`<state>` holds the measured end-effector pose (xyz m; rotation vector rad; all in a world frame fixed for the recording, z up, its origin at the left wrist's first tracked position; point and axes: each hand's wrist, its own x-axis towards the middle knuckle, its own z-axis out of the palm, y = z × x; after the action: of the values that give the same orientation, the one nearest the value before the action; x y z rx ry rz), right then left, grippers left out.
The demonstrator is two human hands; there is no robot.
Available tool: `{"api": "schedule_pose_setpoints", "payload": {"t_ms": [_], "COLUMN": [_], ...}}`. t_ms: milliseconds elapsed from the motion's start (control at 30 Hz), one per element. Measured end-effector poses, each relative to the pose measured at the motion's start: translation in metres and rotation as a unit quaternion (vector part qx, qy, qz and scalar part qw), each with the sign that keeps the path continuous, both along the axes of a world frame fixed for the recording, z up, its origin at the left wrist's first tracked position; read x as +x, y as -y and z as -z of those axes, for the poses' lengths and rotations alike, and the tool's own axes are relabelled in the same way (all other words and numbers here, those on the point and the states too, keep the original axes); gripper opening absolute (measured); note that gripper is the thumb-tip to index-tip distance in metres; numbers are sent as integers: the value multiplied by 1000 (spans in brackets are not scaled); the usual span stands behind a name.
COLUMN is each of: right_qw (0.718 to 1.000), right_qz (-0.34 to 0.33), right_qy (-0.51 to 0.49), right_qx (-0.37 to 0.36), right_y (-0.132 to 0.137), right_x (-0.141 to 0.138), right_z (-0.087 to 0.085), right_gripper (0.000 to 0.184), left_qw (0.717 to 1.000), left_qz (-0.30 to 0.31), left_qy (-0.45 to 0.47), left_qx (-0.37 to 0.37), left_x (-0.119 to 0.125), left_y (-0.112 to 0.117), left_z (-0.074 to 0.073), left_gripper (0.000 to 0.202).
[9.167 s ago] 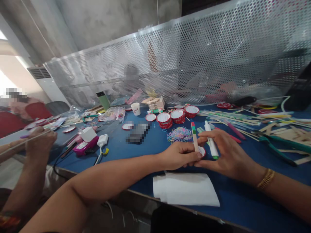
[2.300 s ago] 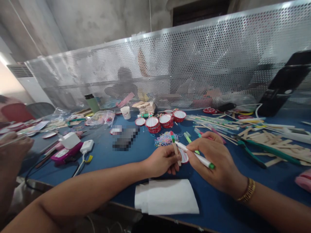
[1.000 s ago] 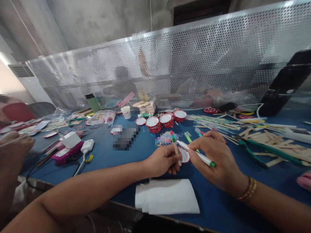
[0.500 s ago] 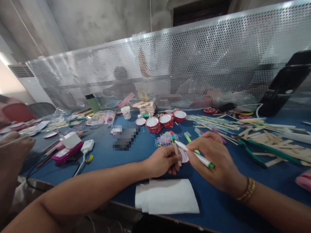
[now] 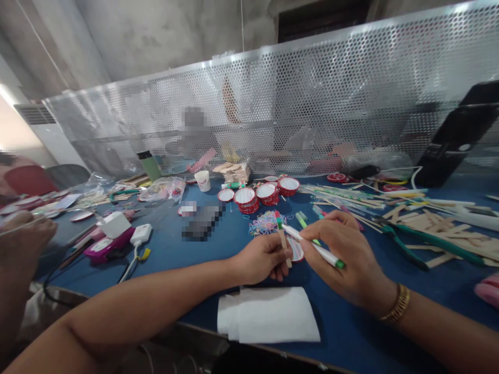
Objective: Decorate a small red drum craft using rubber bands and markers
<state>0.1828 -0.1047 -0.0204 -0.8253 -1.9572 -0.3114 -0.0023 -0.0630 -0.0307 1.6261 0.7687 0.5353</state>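
Between its thumb and fingers my left hand (image 5: 266,257) pinches a wooden craft stick (image 5: 283,240), held tilted, with red and green at its upper end. My right hand (image 5: 343,254) grips a white marker (image 5: 323,253) with a green end; its tip is at the coloured part of the stick. Behind my hands lies a heap of small pastel rubber bands (image 5: 267,223). A round white disc with a red rim (image 5: 297,250) rests on the table, partly covered by the marker and my fingers. A folded white cloth or paper (image 5: 273,315) lies by the near edge.
Several red-and-white round pieces (image 5: 245,197) stand further back beside a paper cup (image 5: 202,180). Green-handled pliers (image 5: 405,246) and loose craft sticks (image 5: 448,228) lie on the right. A phone (image 5: 202,222) and a white charger (image 5: 113,225) are on the left, near another person's hand (image 5: 29,231).
Almost nothing differs. The marker tip has shifted very slightly along the coloured end of the stick; both hands keep their grip.
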Motion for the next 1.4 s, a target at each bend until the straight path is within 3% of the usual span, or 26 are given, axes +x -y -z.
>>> {"api": "schedule_pose_setpoints", "payload": {"t_ms": [1400], "right_qw": [1000], "right_qz": [-5], "right_qy": [5], "right_qx": [11], "right_y": [-1], "right_x": [-1], "right_z": [-1], "right_gripper": [4], "left_qw": [1000], "left_qz": [-1], "left_qy": [-6], "left_qx": [15], "left_x": [0], "left_y": [0], "left_z": [3], "left_gripper": [37]}}
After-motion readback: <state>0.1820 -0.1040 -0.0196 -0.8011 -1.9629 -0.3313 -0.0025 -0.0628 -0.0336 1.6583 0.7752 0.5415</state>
